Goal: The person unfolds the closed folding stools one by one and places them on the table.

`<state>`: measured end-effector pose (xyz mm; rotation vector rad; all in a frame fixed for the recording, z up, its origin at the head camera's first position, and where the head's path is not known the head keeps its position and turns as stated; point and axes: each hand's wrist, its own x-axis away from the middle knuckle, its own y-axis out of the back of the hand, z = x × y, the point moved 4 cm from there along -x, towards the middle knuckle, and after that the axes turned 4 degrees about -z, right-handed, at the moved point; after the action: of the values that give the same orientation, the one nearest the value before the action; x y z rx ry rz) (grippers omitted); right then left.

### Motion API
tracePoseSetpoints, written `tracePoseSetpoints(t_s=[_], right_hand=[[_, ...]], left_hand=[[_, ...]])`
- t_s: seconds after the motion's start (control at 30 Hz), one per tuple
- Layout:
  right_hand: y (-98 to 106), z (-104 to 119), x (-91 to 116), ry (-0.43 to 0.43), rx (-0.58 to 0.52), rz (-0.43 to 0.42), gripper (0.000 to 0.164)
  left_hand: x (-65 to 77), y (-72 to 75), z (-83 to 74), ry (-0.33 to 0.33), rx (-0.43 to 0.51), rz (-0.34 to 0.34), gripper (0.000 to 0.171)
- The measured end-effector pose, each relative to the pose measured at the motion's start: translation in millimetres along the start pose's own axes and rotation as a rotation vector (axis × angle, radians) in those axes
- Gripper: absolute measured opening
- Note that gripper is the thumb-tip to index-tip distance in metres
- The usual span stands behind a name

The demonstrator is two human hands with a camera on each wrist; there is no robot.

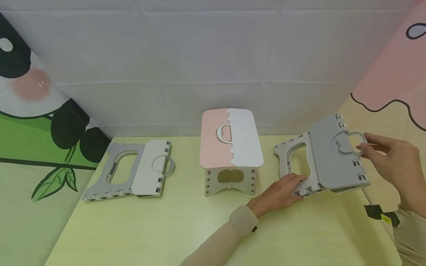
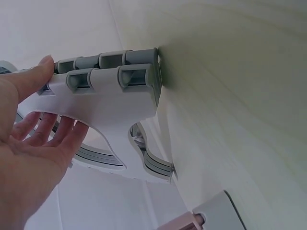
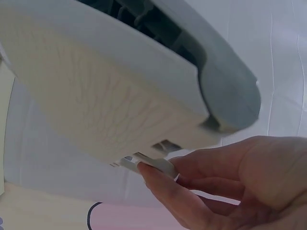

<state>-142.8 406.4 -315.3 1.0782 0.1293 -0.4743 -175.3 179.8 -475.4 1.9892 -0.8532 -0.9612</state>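
Observation:
A folded grey step stool (image 1: pixel 339 159) is at the right of the table in the head view, its seat end tilted up. My left hand (image 1: pixel 279 192) grips the near side of its white leg panel (image 1: pixel 313 159). In the left wrist view, the thumb of that hand (image 2: pixel 33 139) lies on the slotted edge and the fingers reach through the cut-out. With thumb and fingers, my right hand (image 1: pixel 396 159) pinches the loop handle (image 1: pixel 361 136) at the seat's edge. The right wrist view shows this handle (image 3: pixel 165 166) between the fingertips, below the stool's underside.
An unfolded pink and white stool (image 1: pixel 246 136) stands upright at the middle back of the table (image 1: pixel 149 232). Left of it lies another folded stool (image 1: pixel 149 166), white and grey. Behind the table hangs a pale cloth (image 1: pixel 199 55); printed walls flank both sides.

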Motion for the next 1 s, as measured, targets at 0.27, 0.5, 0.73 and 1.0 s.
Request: tracePoseSetpoints(t_s=[0.27,0.5,0.73,1.0], right_hand=[[4,10,3,-0.003,0.009,-0.004,0.041],[6,18,5,0.008,0.021,-0.008,0.040],[7,21,7,0.010,0.047,-0.031,0.040],[9,25,8,0.004,0.058,-0.034,0.041]], left_hand=[[0.1,0.9,-0.3,-0.002,0.035,0.012,0.067],[0.0,0.4,-0.1,0.010,0.062,0.038,0.067],[0.7,1.1,1.3,-0.022,0.076,0.014,0.067],[1.1,0.7,1.2,-0.052,0.110,0.000,0.066]])
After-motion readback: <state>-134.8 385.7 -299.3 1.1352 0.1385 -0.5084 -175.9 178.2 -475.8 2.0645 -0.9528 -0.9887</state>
